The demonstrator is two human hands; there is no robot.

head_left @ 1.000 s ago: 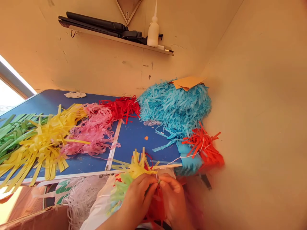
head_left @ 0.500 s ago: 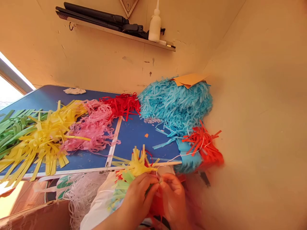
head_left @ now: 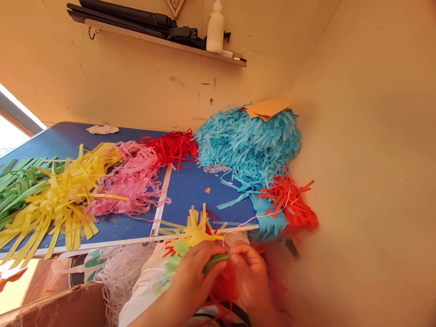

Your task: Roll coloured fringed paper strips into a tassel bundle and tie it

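Over my lap, my left hand [head_left: 195, 274] is closed around a green paper tassel [head_left: 217, 260], whose twisted end points right. The fingertips of my right hand [head_left: 251, 272] pinch at that twisted end. From beside the fingers a thin white string [head_left: 251, 220] runs up to a red-orange tassel [head_left: 289, 200] at the table's right end. A yellow tassel [head_left: 195, 232] lies at the table edge just beyond my left hand. Pale green fringe [head_left: 172, 264] hangs left of that hand, and red paper strips [head_left: 225, 284] show below and between both hands.
On the blue table [head_left: 200, 181] lie green strips [head_left: 23, 181], yellow strips [head_left: 73, 181], pink strips [head_left: 131, 181], red strips [head_left: 175, 147] and a large light-blue heap [head_left: 248, 141]. A cardboard box [head_left: 64, 309] stands lower left. The wall shelf [head_left: 163, 41] holds a white bottle [head_left: 215, 32].
More of the green tassel's twisted end shows between my hands. My right fingers have shifted slightly right along it. The view has moved a little.
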